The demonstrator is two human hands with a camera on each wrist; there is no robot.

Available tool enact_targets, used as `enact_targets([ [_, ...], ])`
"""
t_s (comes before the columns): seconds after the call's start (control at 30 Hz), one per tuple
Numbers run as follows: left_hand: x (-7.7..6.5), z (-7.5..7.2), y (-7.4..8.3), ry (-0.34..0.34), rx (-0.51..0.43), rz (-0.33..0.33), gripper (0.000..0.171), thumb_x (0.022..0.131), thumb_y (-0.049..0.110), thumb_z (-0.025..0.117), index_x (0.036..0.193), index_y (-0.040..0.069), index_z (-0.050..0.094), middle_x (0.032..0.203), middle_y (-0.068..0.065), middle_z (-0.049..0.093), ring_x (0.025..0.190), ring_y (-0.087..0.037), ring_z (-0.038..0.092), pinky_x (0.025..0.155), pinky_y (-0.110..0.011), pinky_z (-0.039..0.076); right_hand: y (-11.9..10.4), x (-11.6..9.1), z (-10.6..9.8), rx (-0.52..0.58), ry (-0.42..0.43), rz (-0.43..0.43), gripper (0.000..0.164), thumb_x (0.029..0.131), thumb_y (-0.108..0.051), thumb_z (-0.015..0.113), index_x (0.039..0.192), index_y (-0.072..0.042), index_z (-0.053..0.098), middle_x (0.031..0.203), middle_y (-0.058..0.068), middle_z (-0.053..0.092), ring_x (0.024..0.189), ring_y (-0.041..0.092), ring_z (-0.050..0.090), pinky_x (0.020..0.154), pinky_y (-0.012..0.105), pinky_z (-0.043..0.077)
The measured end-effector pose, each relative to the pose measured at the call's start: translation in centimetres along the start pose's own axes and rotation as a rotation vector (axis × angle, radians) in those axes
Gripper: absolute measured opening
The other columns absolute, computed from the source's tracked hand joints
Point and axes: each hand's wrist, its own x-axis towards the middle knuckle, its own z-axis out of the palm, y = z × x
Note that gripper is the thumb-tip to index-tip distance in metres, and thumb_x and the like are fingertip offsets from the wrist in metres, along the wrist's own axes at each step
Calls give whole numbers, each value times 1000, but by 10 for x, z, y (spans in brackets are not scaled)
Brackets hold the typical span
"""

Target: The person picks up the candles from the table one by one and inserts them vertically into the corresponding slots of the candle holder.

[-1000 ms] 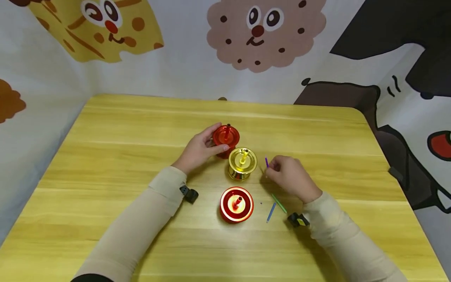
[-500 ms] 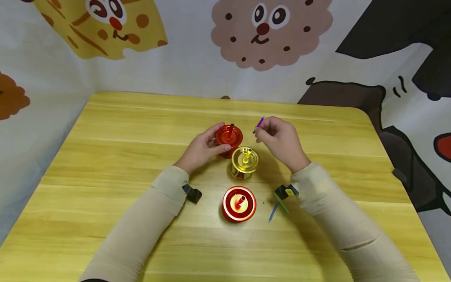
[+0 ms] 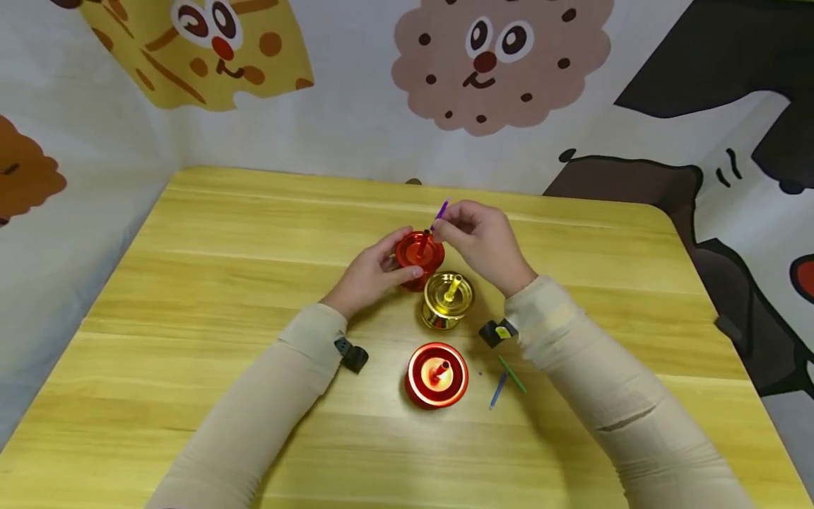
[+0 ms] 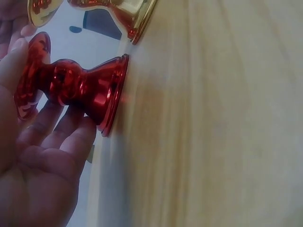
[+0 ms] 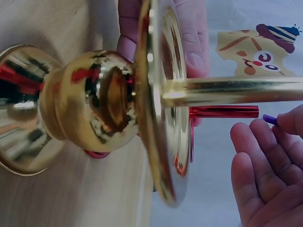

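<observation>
"Where's the thin purple stick (image 3: pixel 443 209)?"

"Just off one o'clock of the tube (image 5: pixel 225 111) on the glossy red goblet-shaped holder (image 3: pixel 416 251), apart. A glossy gold holder (image 3: pixel 447 297) crowds five o'clock; the yellow wooden bench's (image 3: pixel 254 212) far edge runs near twelve, wood stretching broadly toward nine."

"And the grip?"

"Right hand (image 3: pixel 486 240): thumb and fingers pinching the stick. Left hand (image 3: pixel 369 279): spread wide, curled round the red holder."

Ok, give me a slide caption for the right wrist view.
Beyond a gold candlestick, the right hand pinches a purple stick near the end of a red tube.
</observation>
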Motion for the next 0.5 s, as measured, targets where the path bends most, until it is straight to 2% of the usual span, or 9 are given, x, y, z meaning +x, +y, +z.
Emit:
enact_targets([
  [0.2, 0, 3, 0, -12, 12, 11, 79, 91, 21, 76, 157, 11, 34, 153, -8, 45, 135, -22, 51, 107, -27, 45, 1, 0, 2, -78, -14, -16, 11, 96, -15, 70, 96, -5, 74, 91, 5, 74, 80, 15, 67, 72, 28, 56],
  [0.5, 0, 1, -1, -4, 29, 22, 77, 92, 22, 76, 156, 12, 35, 152, -7, 47, 133, -22, 52, 107, -30, 46, -2, 1, 3, -155, -41, -51, 13, 93, -15, 73, 101, -5, 78, 101, 6, 75, 87, 16, 71, 77, 33, 59],
])
